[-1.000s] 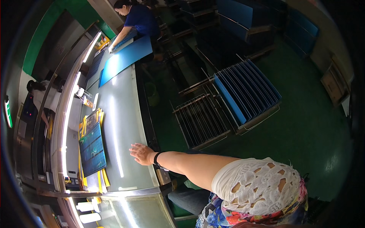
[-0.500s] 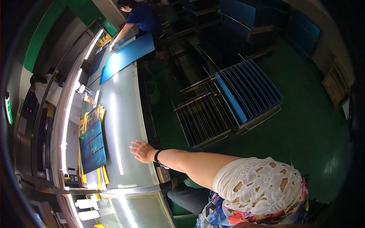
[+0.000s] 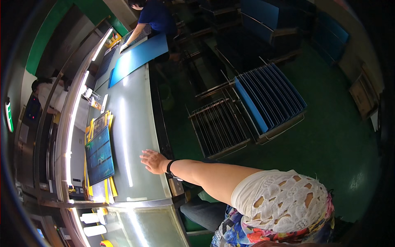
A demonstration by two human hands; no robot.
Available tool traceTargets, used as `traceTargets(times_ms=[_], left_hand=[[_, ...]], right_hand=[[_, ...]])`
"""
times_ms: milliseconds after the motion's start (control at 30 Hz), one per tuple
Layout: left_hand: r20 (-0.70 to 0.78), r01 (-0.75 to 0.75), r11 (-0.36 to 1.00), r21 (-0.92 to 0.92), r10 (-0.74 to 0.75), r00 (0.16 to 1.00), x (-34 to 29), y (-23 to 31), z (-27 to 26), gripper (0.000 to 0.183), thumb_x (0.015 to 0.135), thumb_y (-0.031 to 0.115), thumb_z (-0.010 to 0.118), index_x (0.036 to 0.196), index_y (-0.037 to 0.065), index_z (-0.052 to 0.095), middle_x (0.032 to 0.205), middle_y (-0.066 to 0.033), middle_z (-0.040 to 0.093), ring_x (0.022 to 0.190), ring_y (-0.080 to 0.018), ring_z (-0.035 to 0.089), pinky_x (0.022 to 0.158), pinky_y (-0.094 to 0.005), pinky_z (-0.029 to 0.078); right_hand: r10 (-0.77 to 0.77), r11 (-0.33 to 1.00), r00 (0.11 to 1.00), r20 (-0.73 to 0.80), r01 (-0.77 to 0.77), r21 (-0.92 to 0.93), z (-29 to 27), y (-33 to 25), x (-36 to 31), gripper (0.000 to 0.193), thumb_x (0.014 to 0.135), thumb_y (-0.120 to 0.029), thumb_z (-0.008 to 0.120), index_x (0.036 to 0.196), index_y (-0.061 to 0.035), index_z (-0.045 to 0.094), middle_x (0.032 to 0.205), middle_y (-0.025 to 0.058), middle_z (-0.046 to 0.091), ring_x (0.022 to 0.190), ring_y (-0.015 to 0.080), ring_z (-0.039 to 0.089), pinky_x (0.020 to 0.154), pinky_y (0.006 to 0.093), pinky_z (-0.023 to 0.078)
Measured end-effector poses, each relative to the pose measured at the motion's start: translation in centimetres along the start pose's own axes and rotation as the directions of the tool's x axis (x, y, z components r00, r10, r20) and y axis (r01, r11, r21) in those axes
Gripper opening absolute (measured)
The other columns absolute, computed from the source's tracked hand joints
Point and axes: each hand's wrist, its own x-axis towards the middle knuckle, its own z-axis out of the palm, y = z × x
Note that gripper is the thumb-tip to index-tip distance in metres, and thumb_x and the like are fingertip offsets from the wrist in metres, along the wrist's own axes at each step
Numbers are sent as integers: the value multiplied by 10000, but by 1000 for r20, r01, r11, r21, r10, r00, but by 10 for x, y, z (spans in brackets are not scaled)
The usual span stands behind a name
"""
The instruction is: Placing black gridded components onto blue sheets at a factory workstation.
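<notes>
My right hand (image 3: 153,161) lies palm down near the front edge of the grey worktop (image 3: 138,136), fingers spread and nothing under them that I can see. A black band circles its wrist. To the left of the hand, and apart from it, a dark blue-green printed panel (image 3: 100,158) rests on a pile of yellow-edged sheets (image 3: 108,189). My left hand is out of the picture.
A co-worker in dark blue (image 3: 158,18) leans over a large blue sheet (image 3: 142,53) at the far end. Right of the worktop stand a slotted rack of blue panels (image 3: 269,99) and a wire rack (image 3: 220,129). White bottles (image 3: 95,230) are at the lower left.
</notes>
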Motion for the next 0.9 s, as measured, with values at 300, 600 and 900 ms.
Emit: traceTargets(times_ms=[300,600,900], left_hand=[[31,52,999,1,-52,998,-10,3,-2,498,971,482,241,1385,244,383,1155,-196,595,1052,-390,573,868,-508,443],[-26,414,896,-163,-423,906,-62,-5,-27,498,985,498,214,1382,251,387,1136,-192,615,1037,-385,589,857,-509,452],[-153,351,864,-361,-426,892,-55,-6,0,518,936,425,469,1374,151,438,1326,-219,497,1202,-403,462,1015,-460,353]], right_hand=[[9,1000,1000,-6,-9,0,-4,10,-2,390,902,-275,511,1221,-60,573,1396,99,443,1356,289,315,1150,420,212],[-118,988,963,-240,137,65,12,-1,7,336,806,-225,586,1099,-66,628,1245,106,549,1238,316,437,1056,438,342],[-102,995,980,-170,98,-31,12,10,-1,350,835,-253,595,1150,-101,588,1317,88,515,1286,314,404,1105,440,280]])
